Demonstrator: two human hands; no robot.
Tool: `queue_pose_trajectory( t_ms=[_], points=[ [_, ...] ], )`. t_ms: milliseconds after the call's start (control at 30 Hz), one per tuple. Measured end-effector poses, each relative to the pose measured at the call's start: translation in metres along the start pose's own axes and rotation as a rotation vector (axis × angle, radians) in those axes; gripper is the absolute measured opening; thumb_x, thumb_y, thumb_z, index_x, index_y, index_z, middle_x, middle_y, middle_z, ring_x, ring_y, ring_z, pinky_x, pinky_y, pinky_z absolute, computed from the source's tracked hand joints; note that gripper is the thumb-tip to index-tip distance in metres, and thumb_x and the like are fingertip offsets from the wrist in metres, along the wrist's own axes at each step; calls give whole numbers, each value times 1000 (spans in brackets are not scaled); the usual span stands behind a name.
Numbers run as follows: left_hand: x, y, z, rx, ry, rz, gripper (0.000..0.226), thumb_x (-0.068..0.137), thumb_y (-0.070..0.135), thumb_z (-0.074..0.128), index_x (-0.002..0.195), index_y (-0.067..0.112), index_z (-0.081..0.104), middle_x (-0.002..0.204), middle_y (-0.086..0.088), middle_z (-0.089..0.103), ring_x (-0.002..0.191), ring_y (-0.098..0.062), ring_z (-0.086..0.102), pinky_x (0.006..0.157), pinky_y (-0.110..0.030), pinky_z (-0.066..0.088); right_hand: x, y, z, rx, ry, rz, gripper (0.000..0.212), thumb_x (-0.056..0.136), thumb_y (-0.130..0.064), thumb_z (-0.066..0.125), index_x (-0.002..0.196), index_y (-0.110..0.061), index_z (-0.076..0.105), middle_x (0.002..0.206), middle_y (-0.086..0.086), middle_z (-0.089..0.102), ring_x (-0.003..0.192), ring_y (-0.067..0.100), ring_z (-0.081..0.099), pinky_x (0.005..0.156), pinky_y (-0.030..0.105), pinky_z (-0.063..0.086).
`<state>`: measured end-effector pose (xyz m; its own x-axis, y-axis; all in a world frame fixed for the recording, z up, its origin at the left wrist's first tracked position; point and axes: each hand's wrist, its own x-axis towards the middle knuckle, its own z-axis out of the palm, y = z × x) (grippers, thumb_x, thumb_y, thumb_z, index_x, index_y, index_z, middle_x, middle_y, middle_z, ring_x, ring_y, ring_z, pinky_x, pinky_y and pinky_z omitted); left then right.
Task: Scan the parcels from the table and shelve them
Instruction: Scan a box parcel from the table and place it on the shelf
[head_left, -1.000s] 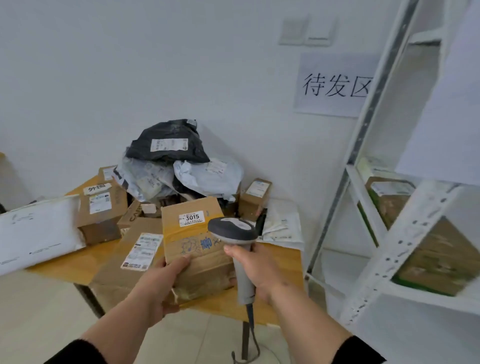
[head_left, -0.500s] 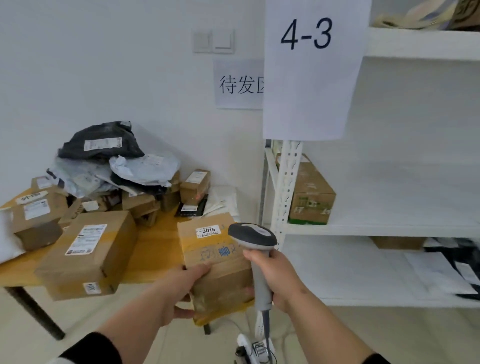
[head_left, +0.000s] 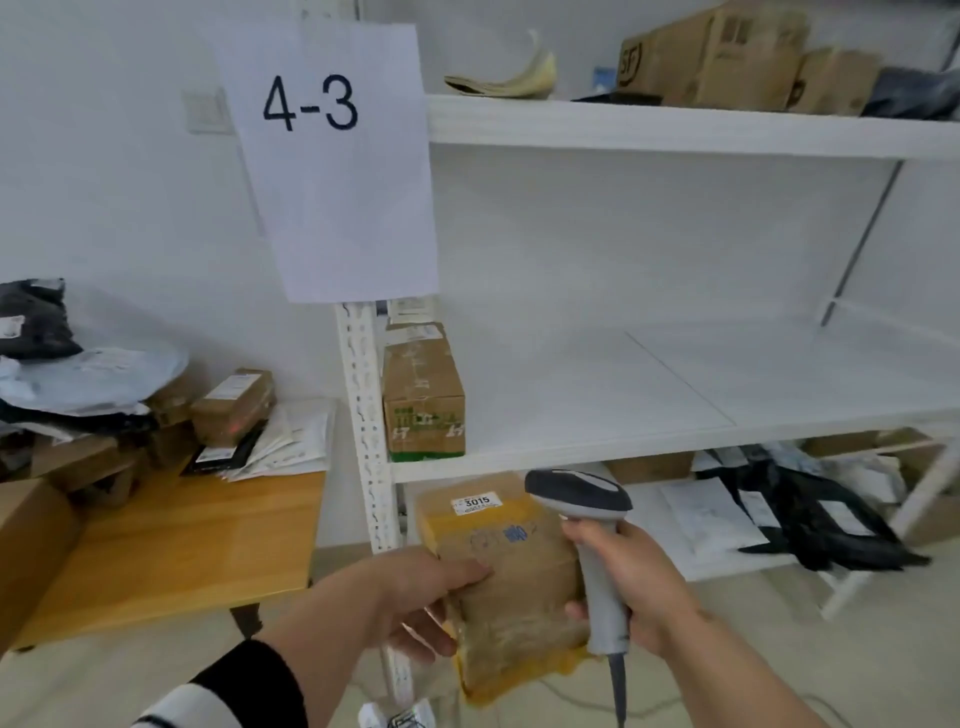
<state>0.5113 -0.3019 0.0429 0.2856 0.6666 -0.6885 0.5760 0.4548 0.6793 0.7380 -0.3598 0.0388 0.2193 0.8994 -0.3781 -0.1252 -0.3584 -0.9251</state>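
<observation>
Turning from the table (head_left: 171, 540), I now face the shelf (head_left: 597, 400) marked 4-3. My left hand (head_left: 415, 597) grips the box (head_left: 509, 566) numbered 3015, below the shelf edge; my right hand (head_left: 628, 582) holds the scanner (head_left: 587, 514). Shelving likely comes next.

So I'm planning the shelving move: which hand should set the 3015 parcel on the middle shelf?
Left. The left hand grips the 3015 parcel, while the right hand is wrapped around the barcode scanner. The middle shelf has bare space.
</observation>
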Motion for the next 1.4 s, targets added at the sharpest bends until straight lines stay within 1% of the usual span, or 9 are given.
queue_pose_trajectory(
  t_ms=[167,300,600,733,967,1133,1233,1333,1400],
  points=[
    [20,53,49,15,-39,119,28,89,42,68,99,17,62,96,-5,58,70,-21,60,65,-29,52,11,-13,-62,79,80,-39,27,87,-22,74,111,-12,66,109,15,69,95,36,67,64,42,60],
    [39,92,51,46,31,196,32,88,39,69,111,19,62,105,-3,65,81,-19,57,72,-30,51,37,-30,-76,152,112,-126,24,89,-21,72,112,-18,65,113,5,68,104,30,65,74,48,62],
    [111,175,-11,106,203,331,28,95,33,60,121,23,56,92,3,59,75,-12,51,64,-25,44,152,-77,-46,190,150,-185,18,90,-21,72,107,-24,65,111,-1,68,102,20,65,79,46,62],
    [145,210,-46,205,240,387,5,100,28,52,102,24,55,81,5,53,70,-11,48,60,-24,42,208,-101,-26,158,135,-173,18,90,-23,71,107,-25,66,110,-1,70,100,20,67,78,45,61],
    [210,267,-85,532,464,347,36,100,22,49,131,5,53,126,-11,60,116,-28,58,94,-34,46,293,-132,-6,208,109,-112,19,91,-20,70,109,-22,63,111,3,68,104,24,65,84,45,59],
    [255,288,-107,896,469,266,41,101,12,41,141,4,41,125,-12,58,112,-25,59,83,-26,44,357,-152,9,133,56,-100,11,92,-21,68,103,-19,67,101,10,74,96,30,69,92,51,57],
    [283,286,-120,1116,520,213,46,96,12,49,142,9,42,130,-11,51,117,-26,54,94,-32,48,390,-159,16,46,20,-79,14,92,-24,68,103,-16,67,107,16,70,102,35,67,96,56,54],
    [300,284,-134,1121,686,214,49,87,15,59,135,21,46,132,-8,39,119,-29,45,99,-44,44,415,-165,22,-20,-16,-56,24,90,-33,69,106,-15,68,108,16,70,103,36,66,97,57,53],
    [310,288,-141,1093,714,224,38,88,15,59,124,24,50,117,-4,50,102,-24,54,86,-39,46,430,-169,25,-64,-11,-52,30,88,-39,70,108,-16,67,109,14,70,104,36,65,97,58,53]
  ],
)
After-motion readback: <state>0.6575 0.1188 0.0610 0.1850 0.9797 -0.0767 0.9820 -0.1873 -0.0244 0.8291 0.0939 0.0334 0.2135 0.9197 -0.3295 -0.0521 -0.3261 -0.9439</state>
